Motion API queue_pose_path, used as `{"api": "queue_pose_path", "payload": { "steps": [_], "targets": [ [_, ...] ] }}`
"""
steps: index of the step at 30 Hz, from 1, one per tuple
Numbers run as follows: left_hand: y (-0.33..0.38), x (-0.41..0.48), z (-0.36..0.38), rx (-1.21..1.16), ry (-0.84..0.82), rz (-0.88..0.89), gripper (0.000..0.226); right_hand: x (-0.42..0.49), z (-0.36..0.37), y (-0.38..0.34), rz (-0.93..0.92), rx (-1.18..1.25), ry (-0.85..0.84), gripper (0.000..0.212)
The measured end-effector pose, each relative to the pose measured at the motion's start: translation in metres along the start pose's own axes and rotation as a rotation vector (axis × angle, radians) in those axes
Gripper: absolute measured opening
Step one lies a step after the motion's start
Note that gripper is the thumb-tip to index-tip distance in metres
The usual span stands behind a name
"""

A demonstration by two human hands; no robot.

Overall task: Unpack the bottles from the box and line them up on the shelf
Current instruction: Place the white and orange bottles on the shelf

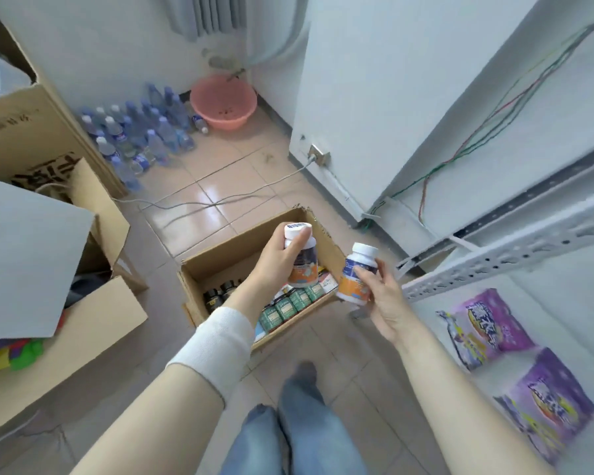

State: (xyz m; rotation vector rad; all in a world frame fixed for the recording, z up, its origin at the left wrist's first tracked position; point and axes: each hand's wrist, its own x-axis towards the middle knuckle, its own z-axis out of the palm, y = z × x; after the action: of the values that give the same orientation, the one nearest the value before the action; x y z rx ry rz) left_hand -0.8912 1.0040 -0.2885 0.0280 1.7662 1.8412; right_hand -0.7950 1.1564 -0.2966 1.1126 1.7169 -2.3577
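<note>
Bottle number one point(307, 272) is in the left hand point(275, 262). The thumb lies across it just under the white cap and the other fingers wrap round the back, so it's a full grip. It sits pretty much upright.

Bottle number two point(352, 286) looks the same, with a white cap and an orange and dark blue label. The right hand point(386, 299) pinches it around the label, fingertips on the front, and its cap tips a bit toward the shelf point(494, 258). The two bottles are near each other but not touching.

Both are up in the air over the open cardboard box point(240, 255), which sits on the tiled floor. Inside it are a row of green-labelled packs point(295, 303) and some dark jars point(220, 293). The shelf is the white metal rack on the right, with purple packets point(484, 323) on a lower level.
</note>
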Motion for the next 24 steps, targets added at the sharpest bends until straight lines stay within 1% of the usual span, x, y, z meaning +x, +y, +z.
{"api": "queue_pose_path", "payload": {
  "steps": [2,4,5,7,8,11,12,13,15,17,20,21,23,24],
  "targets": [
    [0.020,-0.017,0.019,0.006,-0.094,0.008,0.022,-0.037,-0.011,-0.013,-0.036,0.049,0.005,0.026],
    [0.042,-0.034,0.040,0.026,-0.171,0.033,0.034,-0.069,-0.025,-0.027,-0.060,0.096,0.008,0.027],
    [0.052,-0.041,0.051,0.025,-0.216,0.057,0.034,-0.085,-0.033,-0.036,-0.071,0.124,0.009,0.029],
    [0.072,-0.056,0.077,0.012,-0.299,0.082,0.029,-0.116,-0.053,-0.050,-0.092,0.171,0.005,0.031],
    [0.082,-0.064,0.091,0.006,-0.337,0.090,0.025,-0.132,-0.064,-0.057,-0.113,0.186,0.003,0.037],
    [0.110,-0.088,0.140,-0.024,-0.459,0.142,0.022,-0.179,-0.102,-0.076,-0.201,0.192,-0.002,0.085],
    [0.118,-0.098,0.159,-0.032,-0.497,0.158,0.021,-0.193,-0.116,-0.081,-0.225,0.195,0.002,0.093],
    [0.126,-0.107,0.178,-0.038,-0.537,0.172,0.019,-0.208,-0.131,-0.085,-0.250,0.200,0.009,0.096],
    [0.139,-0.127,0.221,-0.009,-0.617,0.207,0.019,-0.239,-0.162,-0.094,-0.305,0.211,0.022,0.094],
    [0.150,-0.148,0.266,0.026,-0.695,0.259,0.023,-0.271,-0.195,-0.105,-0.368,0.198,0.045,0.086],
    [0.165,-0.179,0.333,0.076,-0.784,0.339,0.038,-0.316,-0.245,-0.125,-0.448,0.129,0.121,0.069],
    [0.170,-0.188,0.356,0.092,-0.803,0.361,0.040,-0.331,-0.262,-0.132,-0.484,0.118,0.153,0.072],
    [0.180,-0.204,0.400,0.109,-0.820,0.388,0.042,-0.356,-0.295,-0.146,-0.553,0.107,0.193,0.087],
    [0.186,-0.212,0.421,0.122,-0.828,0.400,0.044,-0.367,-0.311,-0.152,-0.578,0.095,0.215,0.091]
  ]
}}
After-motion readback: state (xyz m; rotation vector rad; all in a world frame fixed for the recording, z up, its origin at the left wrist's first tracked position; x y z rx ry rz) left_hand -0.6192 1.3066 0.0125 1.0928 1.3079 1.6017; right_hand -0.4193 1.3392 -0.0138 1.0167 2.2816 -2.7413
